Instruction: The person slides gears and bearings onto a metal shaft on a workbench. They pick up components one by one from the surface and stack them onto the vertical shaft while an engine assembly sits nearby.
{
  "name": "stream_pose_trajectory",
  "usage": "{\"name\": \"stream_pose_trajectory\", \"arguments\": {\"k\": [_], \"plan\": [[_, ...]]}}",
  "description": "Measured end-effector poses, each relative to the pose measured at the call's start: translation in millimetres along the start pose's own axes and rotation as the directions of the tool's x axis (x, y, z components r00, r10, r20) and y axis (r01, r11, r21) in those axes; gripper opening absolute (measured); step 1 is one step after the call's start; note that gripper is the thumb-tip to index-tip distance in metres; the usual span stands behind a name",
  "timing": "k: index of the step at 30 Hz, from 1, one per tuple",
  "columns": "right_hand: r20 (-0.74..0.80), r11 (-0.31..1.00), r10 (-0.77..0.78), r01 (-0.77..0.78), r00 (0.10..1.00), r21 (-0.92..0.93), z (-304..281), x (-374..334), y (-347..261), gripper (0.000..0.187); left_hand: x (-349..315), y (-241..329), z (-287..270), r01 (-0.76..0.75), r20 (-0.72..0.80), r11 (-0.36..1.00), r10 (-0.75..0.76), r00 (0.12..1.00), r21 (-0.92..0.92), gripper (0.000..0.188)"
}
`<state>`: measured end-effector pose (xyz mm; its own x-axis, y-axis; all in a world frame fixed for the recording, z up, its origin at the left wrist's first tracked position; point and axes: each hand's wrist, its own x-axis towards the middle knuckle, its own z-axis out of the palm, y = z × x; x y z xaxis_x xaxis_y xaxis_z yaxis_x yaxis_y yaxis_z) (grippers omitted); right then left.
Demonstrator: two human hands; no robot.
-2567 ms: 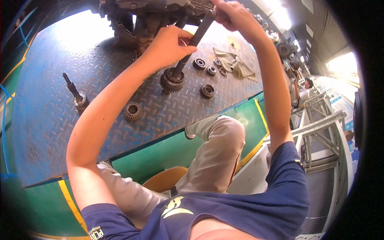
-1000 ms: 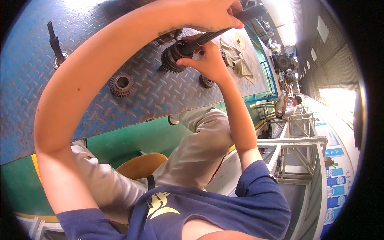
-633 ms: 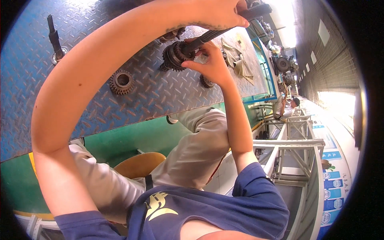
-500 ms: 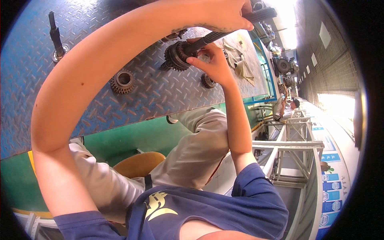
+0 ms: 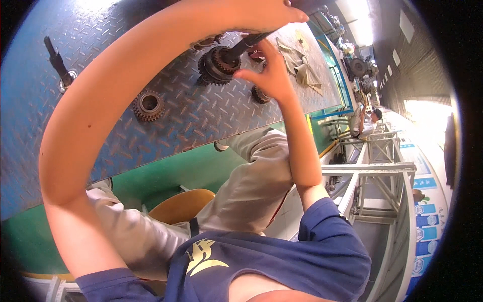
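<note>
The dark splined shaft slants up from the diamond-plate tabletop, passing between the thumb and fingers of my right hand and running on behind my left wrist. At its lower end sits a dark toothed gear cluster, just left of my right thumb, whose tip lies right beside the rim. That right hand is loosely spread, thumb pointing left, its fingers reaching behind the shaft; the forearm rises from below, elbow bent by my knee. My left arm makes a big arch up the left side and over the top, so my left hand is at the upper edge, with the thumb pointing right; its fingers are mostly cut off there, and I cannot tell whether they are closed on the shaft. A loose toothed gear lies inside the arch, another gear is partly hidden by my right wrist, and a crumpled cloth lies farther right. My navy T-shirt bears a pale yellow motif, and printed blue and white panels line the wall at far right.
</note>
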<state>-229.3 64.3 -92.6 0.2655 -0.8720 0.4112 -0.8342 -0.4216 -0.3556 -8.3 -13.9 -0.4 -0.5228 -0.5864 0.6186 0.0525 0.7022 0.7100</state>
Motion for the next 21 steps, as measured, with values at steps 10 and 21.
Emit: {"name": "stream_pose_trajectory", "arguments": {"k": [10, 21], "plan": [[-0.187, 0.805, 0.542, -0.570, 0.819, -0.164, -50.9, -47.6, 130.6, 0.032, -2.2, 4.8, 4.8, 0.102, -0.104, 0.992, -0.093, 0.990, 0.078, 0.029], [-0.090, 0.747, 0.628, -0.632, 0.773, -0.205, -55.2, -86.5, 145.7, 0.027, 16.1, -32.1, 22.1, 0.016, -0.016, 1.000, -0.016, 1.000, -0.023, 0.027]]}}
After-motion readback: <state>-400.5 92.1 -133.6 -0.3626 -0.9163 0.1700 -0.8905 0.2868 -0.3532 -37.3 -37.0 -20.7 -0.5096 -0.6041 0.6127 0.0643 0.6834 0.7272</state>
